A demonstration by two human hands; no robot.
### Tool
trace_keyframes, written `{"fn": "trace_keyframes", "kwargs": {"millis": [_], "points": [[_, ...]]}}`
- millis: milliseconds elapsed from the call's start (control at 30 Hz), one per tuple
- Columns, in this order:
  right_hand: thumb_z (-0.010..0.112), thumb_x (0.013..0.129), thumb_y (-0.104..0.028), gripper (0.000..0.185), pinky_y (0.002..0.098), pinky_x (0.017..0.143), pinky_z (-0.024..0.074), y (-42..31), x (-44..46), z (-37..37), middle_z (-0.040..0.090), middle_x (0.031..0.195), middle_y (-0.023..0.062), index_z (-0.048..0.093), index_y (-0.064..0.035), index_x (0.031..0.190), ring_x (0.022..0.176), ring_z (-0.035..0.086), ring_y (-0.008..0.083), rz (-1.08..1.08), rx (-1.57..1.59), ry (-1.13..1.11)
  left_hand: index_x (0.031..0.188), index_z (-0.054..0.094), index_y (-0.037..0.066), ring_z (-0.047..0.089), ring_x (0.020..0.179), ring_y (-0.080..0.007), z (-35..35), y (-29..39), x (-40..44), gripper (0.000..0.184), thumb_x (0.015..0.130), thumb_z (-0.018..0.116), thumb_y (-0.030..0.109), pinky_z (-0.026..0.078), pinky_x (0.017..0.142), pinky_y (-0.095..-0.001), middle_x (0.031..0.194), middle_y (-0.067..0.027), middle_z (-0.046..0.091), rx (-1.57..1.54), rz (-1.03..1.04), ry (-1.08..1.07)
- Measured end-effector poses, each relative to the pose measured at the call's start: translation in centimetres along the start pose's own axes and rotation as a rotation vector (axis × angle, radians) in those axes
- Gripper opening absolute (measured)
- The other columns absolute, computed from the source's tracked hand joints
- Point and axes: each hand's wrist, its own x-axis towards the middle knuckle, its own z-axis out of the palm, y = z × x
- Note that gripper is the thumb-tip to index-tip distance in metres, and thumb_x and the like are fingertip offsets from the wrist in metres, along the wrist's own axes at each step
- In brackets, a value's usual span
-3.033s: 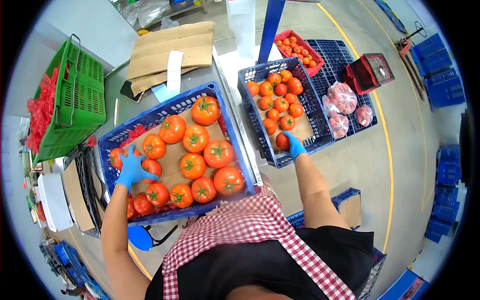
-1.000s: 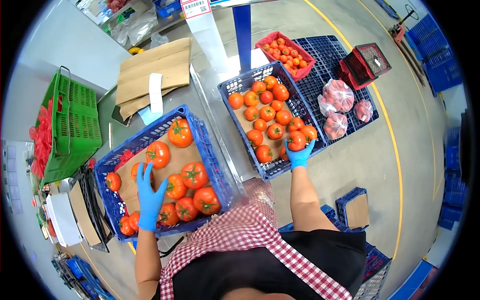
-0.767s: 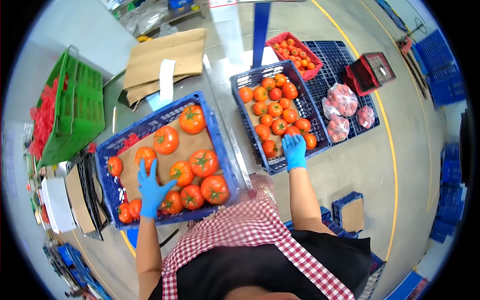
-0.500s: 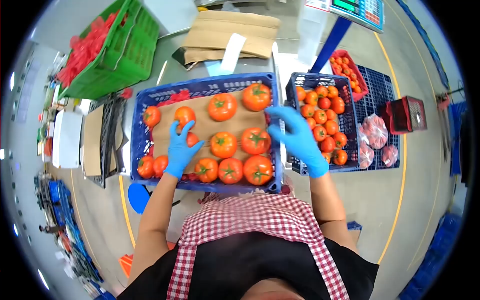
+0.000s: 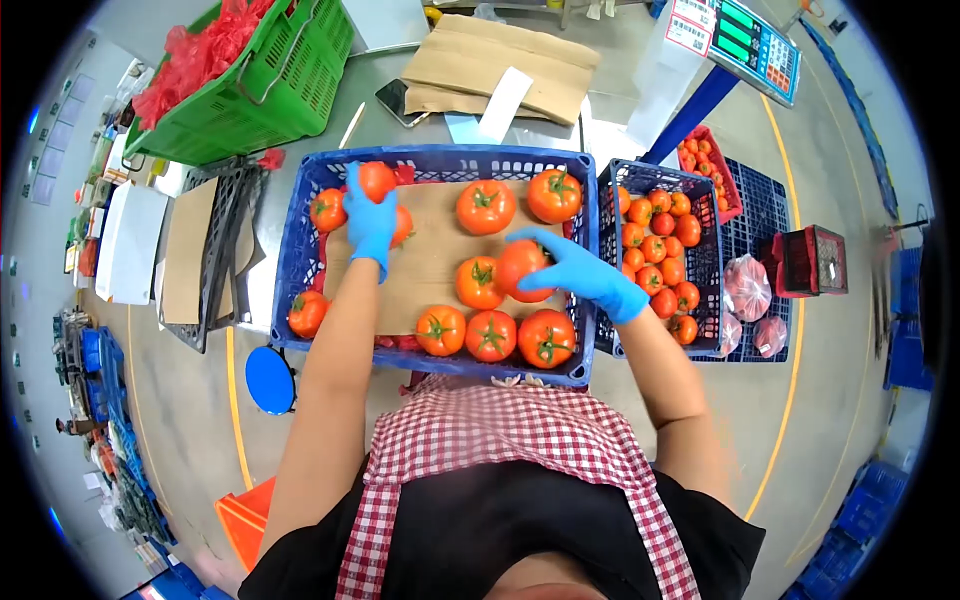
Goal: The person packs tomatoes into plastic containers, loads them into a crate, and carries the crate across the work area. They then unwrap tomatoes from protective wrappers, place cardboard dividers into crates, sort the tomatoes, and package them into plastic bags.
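Observation:
Both my hands wear blue gloves over a blue plastic crate point(image 5: 450, 155) lined with brown cardboard point(image 5: 425, 280). My left hand point(image 5: 370, 225) is closed round a red tomato point(image 5: 377, 181) near the crate's far left corner; another tomato point(image 5: 402, 226) is partly hidden beside the palm. Toward the right side, my right hand point(image 5: 585, 277) grips a tomato point(image 5: 523, 270) from its right, fingers over its top. It overlaps a neighbouring tomato point(image 5: 478, 283) in view. Several more tomatoes, some with green stems, rest on the liner, such as a large tomato point(image 5: 546, 338) at the near right.
To the right stands a second blue crate point(image 5: 708, 300) of smaller tomatoes, with a scale point(image 5: 755, 50) on a post behind it. A green crate point(image 5: 270, 105) of red bags is at the far left. Folded cardboard point(image 5: 500, 60) and a phone point(image 5: 398, 100) lie beyond the crate.
My left hand has moved toward the far left corner with a tomato. My right hand has come in from the crate's right rim and taken hold of a tomato. The view has shifted slightly.

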Motion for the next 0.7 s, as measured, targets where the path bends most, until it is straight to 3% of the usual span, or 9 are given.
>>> {"fn": "trace_keyframes", "kwargs": {"millis": [33, 133, 200, 300, 467, 533, 600, 667, 700], "points": [[0.064, 0.07, -0.041, 0.079, 0.0398, 0.08, 0.0499, -0.6, -1.8, 0.0, 0.049, 0.124, 0.0174, 0.035, -0.0032, 0.133, 0.105, 0.056, 0.0277, -0.071, 0.677, -0.03, 0.141, 0.014, 0.023, 0.041, 0.12, -0.0394, 0.4, -1.0, 0.9, 0.089, 0.071, 0.07, 0.027, 0.037, 0.096, -0.0441, 0.138, -0.023, 0.028, -0.135, -0.042, 0.012], [0.055, 0.076, -0.047, 0.08, 0.0501, 0.071, 0.0516, 2.8, -2.2, -0.5, 0.042, 0.126, 0.0268, 0.027, -0.0012, 0.135, 0.108, 0.049, 0.0452, -0.249, 1.408, -0.501, 0.143, 0.004, 0.02, 0.042, 0.118, -0.0422, 1.3, -3.2, 1.7, 0.093, 0.075, 0.067, 0.029, 0.035, 0.097, -0.0459, 0.133, -0.0289, 0.034, -0.212, -0.021, 0.073], [0.054, 0.077, -0.05, 0.081, 0.0521, 0.072, 0.051, 3.0, -3.4, -0.3, 0.039, 0.129, 0.0271, 0.027, -0.0011, 0.135, 0.11, 0.045, 0.0482, -0.318, 1.442, -0.33, 0.143, 0.005, 0.021, 0.042, 0.118, -0.0429, 1.8, -2.9, 1.1, 0.092, 0.075, 0.067, 0.027, 0.035, 0.097, -0.0459, 0.133, -0.029, 0.034, -0.2, 0.032, 0.094], [0.055, 0.075, -0.051, 0.082, 0.0447, 0.068, 0.0532, 2.6, -5.4, -0.6, 0.039, 0.129, 0.0283, 0.029, -0.002, 0.135, 0.101, 0.052, 0.0437, -0.336, 1.383, -0.115, 0.143, 0.005, 0.018, 0.041, 0.119, -0.0407, 1.7, -1.9, 0.8, 0.095, 0.073, 0.069, 0.026, 0.034, 0.098, -0.0445, 0.135, -0.0269, 0.033, -0.242, 0.015, 0.093], [0.062, 0.075, -0.04, 0.077, 0.0476, 0.096, 0.04, 5.6, -8.5, -3.0, 0.04, 0.132, 0.0176, 0.031, -0.0003, 0.133, 0.12, 0.041, 0.037, -0.515, 1.295, 0.1, 0.14, 0.009, 0.007, 0.039, 0.122, -0.0324, 2.8, -2.7, 3.9, 0.101, 0.067, 0.075, 0.03, 0.033, 0.1, -0.0412, 0.136, -0.0204, 0.033, -0.431, -0.254, 0.14], [0.062, 0.078, -0.028, 0.067, 0.048, 0.1, 0.0357, 10.4, -10.0, -4.6, 0.042, 0.13, 0.0165, 0.032, -0.0001, 0.132, 0.119, 0.044, 0.031, -0.503, 1.361, 0.435, 0.139, 0.011, 0.003, 0.039, 0.121, -0.031, 3.2, -3.0, 4.4, 0.101, 0.066, 0.076, 0.03, 0.033, 0.099, -0.0403, 0.135, -0.0194, 0.034, -0.392, -0.292, 0.143], [0.063, 0.078, -0.025, 0.065, 0.0451, 0.097, 0.0395, 15.5, -11.1, -7.1, 0.043, 0.128, 0.0173, 0.033, 0.0008, 0.13, 0.114, 0.047, 0.0295, -0.316, 1.376, 0.68, 0.139, 0.013, 0.003, 0.04, 0.121, -0.0306, 2.4, -2.6, 3.8, 0.099, 0.066, 0.076, 0.028, 0.033, 0.1, -0.0395, 0.135, -0.0186, 0.035, -0.348, -0.21, 0.116], [0.069, 0.072, -0.026, 0.069, 0.0392, 0.089, 0.0453, 21.5, -12.2, -9.1, 0.048, 0.121, 0.0181, 0.037, 0.0027, 0.127, 0.105, 0.052, 0.0269, -0.047, 0.863, 1.088, 0.14, 0.013, 0.005, 0.04, 0.122, -0.031, 1.4, -2.0, 2.7, 0.095, 0.068, 0.073, 0.024, 0.032, 0.1, -0.0388, 0.136, -0.0179, 0.035, -0.329, -0.086, 0.067], [0.071, 0.07, -0.027, 0.072, 0.0375, 0.086, 0.0464, 24.9, -12.6, -9.9, 0.05, 0.118, 0.018, 0.037, 0.0031, 0.126, 0.103, 0.054, 0.0263, 0.073, 0.661, 1.162, 0.14, 0.013, 0.006, 0.04, 0.122, -0.0311, 1.2, -1.5, 1.8, 0.093, 0.07, 0.072, 0.022, 0.032, 0.101, -0.0386, 0.137, -0.0174, 0.034, -0.324, -0.016, 0.038]]}}
